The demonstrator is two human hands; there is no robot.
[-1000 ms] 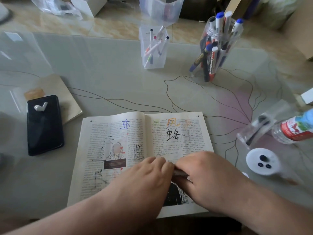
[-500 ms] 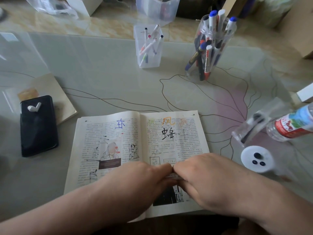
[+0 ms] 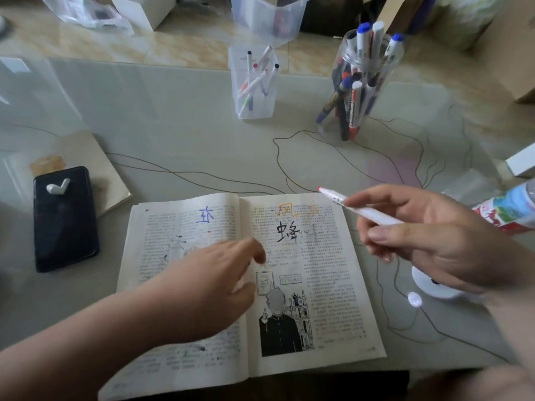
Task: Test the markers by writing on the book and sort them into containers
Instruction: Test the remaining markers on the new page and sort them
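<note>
Glass table [image 3: 173, 125] — hands just parted: right hand [image 3: 428, 235] pinches the uncapped marker [image 3: 362, 208], left hand [image 3: 208, 285] slack-fingered over the book [image 3: 327, 285] — test-writing looks next.

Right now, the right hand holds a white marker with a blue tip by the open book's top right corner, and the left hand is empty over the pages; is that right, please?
Not quite: the head view shows the tip is red, not blue. The right hand holds the white marker by the open book's top right corner, and the left hand is empty over the pages.
</note>
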